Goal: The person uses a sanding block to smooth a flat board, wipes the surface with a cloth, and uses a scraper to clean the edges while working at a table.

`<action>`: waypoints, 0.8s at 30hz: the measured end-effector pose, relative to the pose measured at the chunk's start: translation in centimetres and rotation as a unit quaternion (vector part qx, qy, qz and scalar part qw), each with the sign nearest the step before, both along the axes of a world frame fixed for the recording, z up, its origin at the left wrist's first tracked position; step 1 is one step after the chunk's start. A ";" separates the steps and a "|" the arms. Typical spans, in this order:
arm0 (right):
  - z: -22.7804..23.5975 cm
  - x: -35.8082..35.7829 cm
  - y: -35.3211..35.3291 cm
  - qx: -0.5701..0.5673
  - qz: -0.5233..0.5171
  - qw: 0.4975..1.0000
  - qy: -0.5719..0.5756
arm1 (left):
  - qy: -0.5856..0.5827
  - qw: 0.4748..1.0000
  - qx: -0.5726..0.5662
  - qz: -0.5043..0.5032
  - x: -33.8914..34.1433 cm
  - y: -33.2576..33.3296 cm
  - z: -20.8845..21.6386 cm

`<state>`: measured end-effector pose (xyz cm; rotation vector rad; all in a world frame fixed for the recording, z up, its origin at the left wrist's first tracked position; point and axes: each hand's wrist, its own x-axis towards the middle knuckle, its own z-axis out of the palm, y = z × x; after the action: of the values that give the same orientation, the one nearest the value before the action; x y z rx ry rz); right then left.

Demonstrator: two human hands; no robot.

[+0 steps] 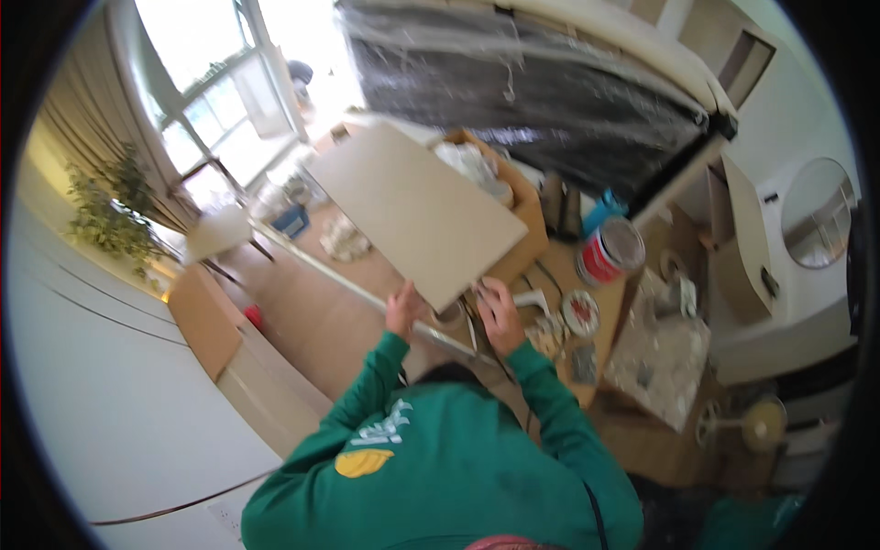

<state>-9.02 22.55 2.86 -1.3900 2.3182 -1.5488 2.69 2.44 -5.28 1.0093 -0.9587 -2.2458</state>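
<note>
A flat beige panel (417, 206) lies tilted across the middle, its near corner toward me. At that corner, my left hand (401, 310) has its fingers closed on the panel's left edge. My right hand (498, 317) is by the panel's near right edge, with fingers bent together. Something small and dark shows at its fingertips, too small to name. Under the panel stands an open cardboard box (522, 206) with white wrapping in it. A roll of tape (449, 316) sits just below the corner, between my hands.
To the right are a red and white paint can (611, 252), a blue bottle (602, 209), a round white tub (580, 313) and plastic sheeting (665, 344). A long pale strip (344, 286) runs along the left of the table. A chair (218, 234) stands beyond, near a plant (115, 206).
</note>
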 end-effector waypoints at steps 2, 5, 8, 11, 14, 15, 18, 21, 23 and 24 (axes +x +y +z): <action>0.0 -0.9 -0.6 0.044 -0.024 0.996 0.074 | 0.055 0.997 0.026 -0.056 -1.2 -0.2 -0.1; 0.1 -1.3 -1.0 0.103 -0.047 0.975 0.192 | 0.037 0.997 -0.002 -0.063 -2.1 1.6 0.1; -1.6 -2.7 -1.6 0.134 -0.068 0.945 0.291 | 0.048 0.997 0.014 -0.057 -2.4 2.2 1.5; -4.2 -2.5 -2.1 0.152 -0.075 0.928 0.330 | 0.065 0.993 0.035 -0.093 -2.4 1.3 0.2; -6.1 1.6 -2.9 0.123 0.006 0.947 0.296 | 0.059 0.994 0.043 -0.086 -2.3 0.9 -0.6; -6.3 1.1 -2.6 0.130 0.028 0.938 0.322 | 0.052 0.994 0.043 -0.084 -2.0 1.0 -0.3; -4.4 -3.2 -1.9 0.206 0.034 0.911 0.355 | 0.056 0.993 0.045 -0.090 -1.9 0.8 0.6; -3.8 -3.2 -2.6 0.207 -0.042 0.922 0.325 | 0.068 0.991 0.059 -0.094 -1.9 1.2 0.8; -5.4 -1.3 -2.6 0.137 0.085 0.935 0.315 | 0.076 0.990 0.066 -0.100 -1.8 0.9 0.7; -5.6 -1.2 -2.5 0.132 0.132 0.925 0.331 | 0.079 0.989 0.068 -0.108 -1.3 0.6 0.5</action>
<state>-10.21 20.09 -2.71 -2.2772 2.3639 -0.7171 1.36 3.04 -4.80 0.8005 -0.8931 -2.5563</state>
